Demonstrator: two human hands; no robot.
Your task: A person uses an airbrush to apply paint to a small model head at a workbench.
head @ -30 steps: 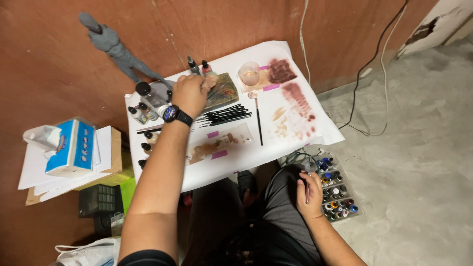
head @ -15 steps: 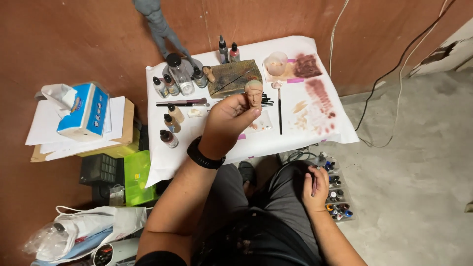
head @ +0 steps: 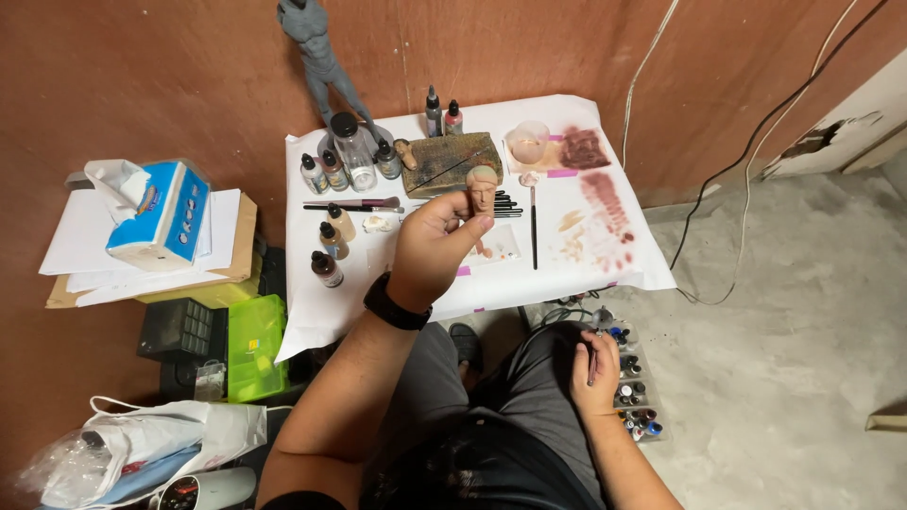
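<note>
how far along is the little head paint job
Already done, by the look of it: the miniature head carries a skin-tone coat, and paint swatches stain the white paper. In hand: the left hand holds the head up; the right hand holds a brush. Left: finer detail cannot be judged; the grey figure looks unpainted.
</note>
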